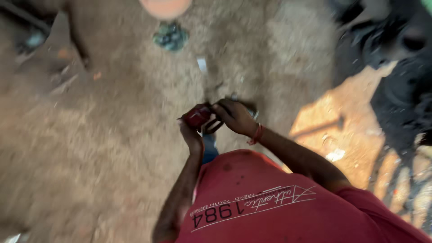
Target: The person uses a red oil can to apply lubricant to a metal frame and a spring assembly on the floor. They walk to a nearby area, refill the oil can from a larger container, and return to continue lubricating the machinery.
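The left hand (192,135) has its grip clamped on a small red object (196,115), too blurred to name, held above the sandy ground (112,135). Just right of the red object, the right hand (235,116) touches it with fingers curled together, a red thread (257,134) at its wrist. Well right lies a sunlit patch (342,130).

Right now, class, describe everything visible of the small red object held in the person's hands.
The red object is small, dark red and somewhat glossy; blur hides its parts and material. It sits between both hands above sandy ground. The left hand cups it from below, and the right hand touches its right end.
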